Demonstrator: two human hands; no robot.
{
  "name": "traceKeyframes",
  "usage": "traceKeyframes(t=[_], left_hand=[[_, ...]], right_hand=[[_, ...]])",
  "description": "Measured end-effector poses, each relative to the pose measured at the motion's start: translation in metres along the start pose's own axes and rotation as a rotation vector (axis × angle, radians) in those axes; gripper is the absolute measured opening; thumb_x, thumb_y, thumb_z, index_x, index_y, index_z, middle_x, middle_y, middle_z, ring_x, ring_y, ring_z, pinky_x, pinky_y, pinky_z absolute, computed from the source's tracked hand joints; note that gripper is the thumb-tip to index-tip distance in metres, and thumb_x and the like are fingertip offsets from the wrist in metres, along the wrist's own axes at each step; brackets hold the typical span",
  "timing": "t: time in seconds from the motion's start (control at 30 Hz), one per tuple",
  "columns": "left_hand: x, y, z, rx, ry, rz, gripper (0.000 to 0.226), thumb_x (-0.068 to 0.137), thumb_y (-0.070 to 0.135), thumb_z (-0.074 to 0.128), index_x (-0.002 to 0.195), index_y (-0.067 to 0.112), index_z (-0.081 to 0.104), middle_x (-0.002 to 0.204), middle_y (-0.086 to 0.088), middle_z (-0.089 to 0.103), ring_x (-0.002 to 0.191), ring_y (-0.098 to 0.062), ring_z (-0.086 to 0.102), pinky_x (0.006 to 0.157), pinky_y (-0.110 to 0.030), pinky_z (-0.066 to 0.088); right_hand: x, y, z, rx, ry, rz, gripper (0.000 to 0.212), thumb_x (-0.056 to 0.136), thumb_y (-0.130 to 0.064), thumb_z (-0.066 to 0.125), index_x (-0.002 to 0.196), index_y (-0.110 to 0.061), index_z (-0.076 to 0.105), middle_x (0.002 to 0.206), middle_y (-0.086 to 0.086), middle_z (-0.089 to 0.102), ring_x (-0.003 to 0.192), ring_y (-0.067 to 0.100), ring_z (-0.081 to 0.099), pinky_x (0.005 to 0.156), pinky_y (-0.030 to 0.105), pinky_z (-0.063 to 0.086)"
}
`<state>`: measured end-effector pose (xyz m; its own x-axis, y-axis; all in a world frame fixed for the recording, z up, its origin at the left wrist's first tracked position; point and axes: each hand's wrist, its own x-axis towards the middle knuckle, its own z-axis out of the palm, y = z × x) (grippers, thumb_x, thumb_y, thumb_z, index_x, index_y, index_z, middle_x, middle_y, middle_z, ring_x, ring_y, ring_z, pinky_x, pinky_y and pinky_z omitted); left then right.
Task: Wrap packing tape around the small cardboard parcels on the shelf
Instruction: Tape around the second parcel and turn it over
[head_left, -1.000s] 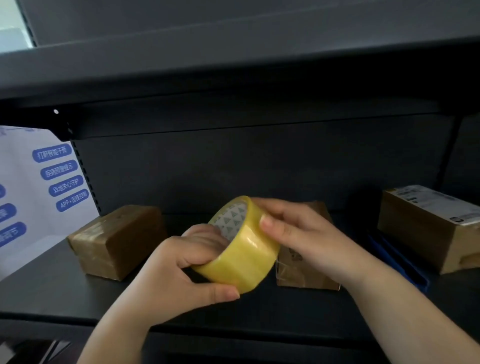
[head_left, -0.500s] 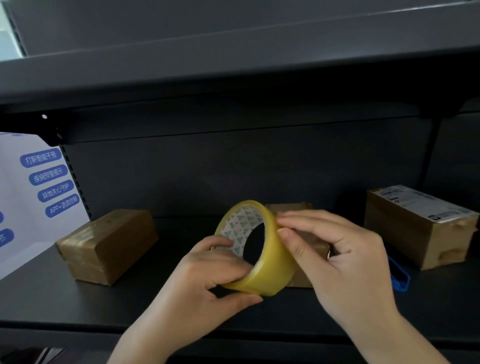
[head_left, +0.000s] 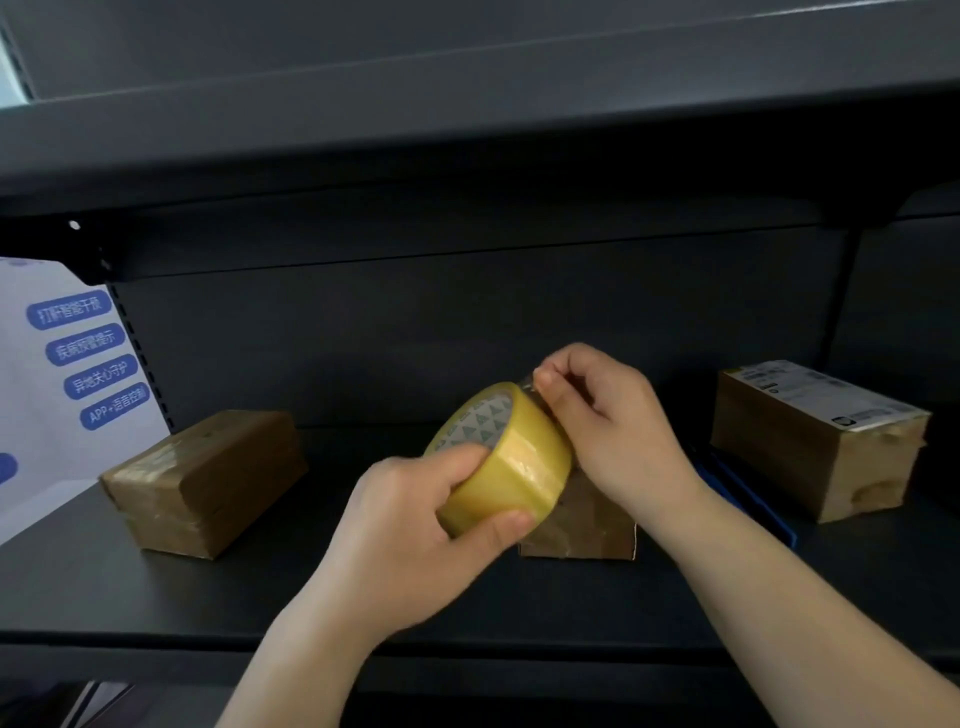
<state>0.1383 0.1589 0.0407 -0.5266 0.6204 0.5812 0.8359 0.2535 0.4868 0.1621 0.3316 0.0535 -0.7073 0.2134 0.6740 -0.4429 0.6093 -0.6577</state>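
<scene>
Fingers (head_left: 550, 387) of the right hand (head_left: 618, 431) are pinching the loose end of the tape at the upper edge of the tape roll (head_left: 506, 457), just right of the frame's centre, apparently to peel a strip free. Meanwhile the left hand (head_left: 410, 530) is curling round the roll from below, thumb across the yellow outer face and the other fingers reaching into the core, probably bracing the roll so the pull does not turn it.

Both hands are holding the roll above the shelf (head_left: 363, 587), directly in front of the middle parcel (head_left: 582, 525), which is mostly hidden behind them; that one looks like the next to be wrapped. Another parcel (head_left: 208, 478), glossy as if already taped, is sitting at the left of the frame. A labelled parcel (head_left: 815, 436) is standing at the right, on something blue (head_left: 748, 499). Whether the tape end has truly lifted is too small to tell.
</scene>
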Motion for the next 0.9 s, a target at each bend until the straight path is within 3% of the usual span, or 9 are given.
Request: traceKeyframes(t=[0.13,0.2,0.3,0.37,0.53,0.6,0.67,0.8,0.9], left_hand=[[0.014,-0.012,0.004,0.092,0.023,-0.166,0.027,0.071,0.056,0.06,0.082,0.031,0.062,0.074,0.006,0.066,0.066,-0.009,0.062,0.063,-0.039,0.055],[0.018,-0.02,0.004,0.086,0.027,-0.224,0.023,0.073,0.049,0.065,0.081,0.028,0.063,0.074,0.003,0.067,0.067,-0.013,0.063,0.063,-0.044,0.054],[0.016,-0.027,0.0,0.096,-0.002,-0.269,0.014,0.076,0.042,0.068,0.082,0.032,0.061,0.078,0.005,0.066,0.071,-0.01,0.063,0.067,-0.041,0.055],[0.014,-0.03,-0.002,0.085,-0.033,-0.272,0.012,0.076,0.038,0.068,0.084,0.034,0.06,0.08,0.007,0.065,0.074,-0.009,0.062,0.069,-0.04,0.055],[0.021,-0.038,-0.009,0.066,-0.001,-0.322,0.014,0.075,0.044,0.068,0.082,0.035,0.06,0.078,0.008,0.065,0.073,-0.009,0.062,0.071,-0.04,0.054],[0.026,-0.04,-0.017,0.122,0.024,-0.326,0.028,0.067,0.051,0.061,0.085,0.03,0.064,0.077,0.007,0.066,0.072,-0.011,0.062,0.07,-0.042,0.053],[0.028,-0.038,-0.026,0.159,0.044,-0.315,0.03,0.067,0.052,0.061,0.086,0.028,0.066,0.075,0.007,0.066,0.071,-0.011,0.062,0.069,-0.04,0.053],[0.014,-0.028,-0.048,0.081,0.096,-0.31,0.008,0.075,0.031,0.07,0.075,0.029,0.063,0.068,-0.003,0.066,0.064,-0.014,0.062,0.06,-0.029,0.05],[0.008,-0.027,-0.052,-0.127,0.127,-0.374,0.023,0.066,0.039,0.076,0.067,0.018,0.067,0.068,0.0,0.069,0.059,-0.013,0.064,0.052,-0.026,0.049]], right_hand=[[0.007,0.025,0.024,0.151,0.017,0.182,0.019,0.096,-0.018,0.048,0.082,-0.011,0.058,0.075,0.002,0.058,0.071,0.005,0.053,0.07,0.025,0.046],[0.012,0.031,0.026,0.228,-0.062,0.284,0.02,0.096,-0.02,0.048,0.086,-0.008,0.061,0.084,0.009,0.061,0.079,0.014,0.057,0.078,0.033,0.048],[0.022,0.032,0.013,0.424,-0.307,0.392,0.009,0.087,-0.012,0.061,0.079,-0.011,0.062,0.078,0.005,0.062,0.075,0.014,0.058,0.076,0.028,0.048],[0.026,0.034,0.009,0.434,-0.341,0.435,0.013,0.078,-0.001,0.069,0.073,-0.012,0.063,0.074,0.005,0.064,0.071,0.013,0.06,0.075,0.026,0.05],[0.022,0.028,0.044,0.382,0.078,0.499,0.015,0.077,-0.003,0.073,0.07,-0.013,0.063,0.067,0.003,0.062,0.064,0.011,0.058,0.067,0.023,0.049],[0.023,0.022,0.063,0.388,0.251,0.465,0.019,0.078,-0.003,0.071,0.067,-0.015,0.061,0.064,0.001,0.061,0.061,0.009,0.057,0.063,0.02,0.047],[0.025,0.013,0.076,0.404,0.323,0.437,0.019,0.08,-0.004,0.069,0.068,-0.016,0.06,0.066,0.0,0.061,0.062,0.008,0.058,0.063,0.019,0.048],[0.035,-0.004,0.061,0.351,0.085,0.35,0.017,0.078,-0.002,0.071,0.07,-0.015,0.063,0.064,0.001,0.062,0.058,0.008,0.059,0.063,0.02,0.052],[0.047,-0.011,0.022,0.437,-0.154,0.397,0.016,0.075,0.005,0.069,0.077,-0.01,0.066,0.063,0.003,0.067,0.055,0.006,0.063,0.061,0.015,0.054]])
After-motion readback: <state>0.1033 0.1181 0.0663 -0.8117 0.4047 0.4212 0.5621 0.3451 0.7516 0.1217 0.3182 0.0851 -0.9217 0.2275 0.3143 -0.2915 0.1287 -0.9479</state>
